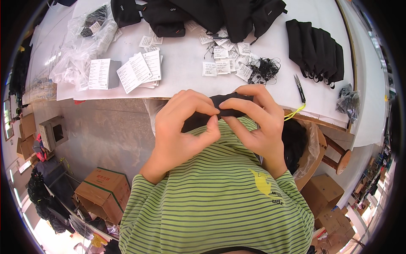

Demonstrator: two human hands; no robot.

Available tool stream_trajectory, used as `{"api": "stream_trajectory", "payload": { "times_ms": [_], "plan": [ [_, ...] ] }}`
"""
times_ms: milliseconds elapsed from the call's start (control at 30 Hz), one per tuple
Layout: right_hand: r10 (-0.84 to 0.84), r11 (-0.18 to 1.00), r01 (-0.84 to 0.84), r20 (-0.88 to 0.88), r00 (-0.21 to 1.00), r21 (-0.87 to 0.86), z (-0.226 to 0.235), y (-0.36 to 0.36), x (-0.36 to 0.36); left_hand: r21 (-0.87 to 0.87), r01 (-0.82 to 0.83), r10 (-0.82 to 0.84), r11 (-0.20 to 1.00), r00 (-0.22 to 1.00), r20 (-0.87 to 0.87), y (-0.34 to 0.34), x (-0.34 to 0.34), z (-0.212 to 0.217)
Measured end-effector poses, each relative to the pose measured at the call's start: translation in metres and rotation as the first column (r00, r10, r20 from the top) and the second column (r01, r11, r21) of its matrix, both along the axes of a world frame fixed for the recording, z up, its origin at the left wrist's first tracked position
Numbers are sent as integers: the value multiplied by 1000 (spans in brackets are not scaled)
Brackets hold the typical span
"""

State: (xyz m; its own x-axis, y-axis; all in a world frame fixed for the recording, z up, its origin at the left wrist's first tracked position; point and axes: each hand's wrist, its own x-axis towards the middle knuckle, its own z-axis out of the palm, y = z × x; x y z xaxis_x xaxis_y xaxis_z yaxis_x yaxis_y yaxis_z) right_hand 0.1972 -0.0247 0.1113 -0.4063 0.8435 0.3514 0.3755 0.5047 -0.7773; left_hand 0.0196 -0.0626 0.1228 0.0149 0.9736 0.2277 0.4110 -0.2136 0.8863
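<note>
Close to my body, at the front edge of the table, I hold a small black fabric pouch [195, 122] in both hands. My left hand [174, 127] is closed on it, thumb and forefinger brought together near its middle. From the other side my right hand [264, 120] grips the pouch, its fingertips nearly meeting those of the left. Whatever small part lies between the fingertips is too small to make out. Beyond my hands lie white printed tags [222, 65] and a tangle of black cords [264, 70].
Thread snips [300, 88] with a yellow cord lie right of my hands. Several black pouches [315, 51] are lined up at the far right, and black bags [169, 17] are heaped at the back. Printed cards [139, 72] and clear plastic bags [76, 59] occupy the left. Cardboard boxes [103, 190] stand below.
</note>
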Motion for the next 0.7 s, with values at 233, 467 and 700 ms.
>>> {"api": "stream_trajectory", "payload": {
  "times_ms": [233,467,700],
  "plan": [
    [2,1000,-3,-26,1000,-23,-2,1,2,-159,56,-18,986,973,232,-1,-8,-3],
    [-8,999,9,23,1000,-32,-1,0,2,-142,38,-17,989,990,140,-2,-6,1],
    [-7,1000,8,50,999,-24,0,-1,-1,-137,-4,12,991,998,57,-2,-2,2]
  ]
}}
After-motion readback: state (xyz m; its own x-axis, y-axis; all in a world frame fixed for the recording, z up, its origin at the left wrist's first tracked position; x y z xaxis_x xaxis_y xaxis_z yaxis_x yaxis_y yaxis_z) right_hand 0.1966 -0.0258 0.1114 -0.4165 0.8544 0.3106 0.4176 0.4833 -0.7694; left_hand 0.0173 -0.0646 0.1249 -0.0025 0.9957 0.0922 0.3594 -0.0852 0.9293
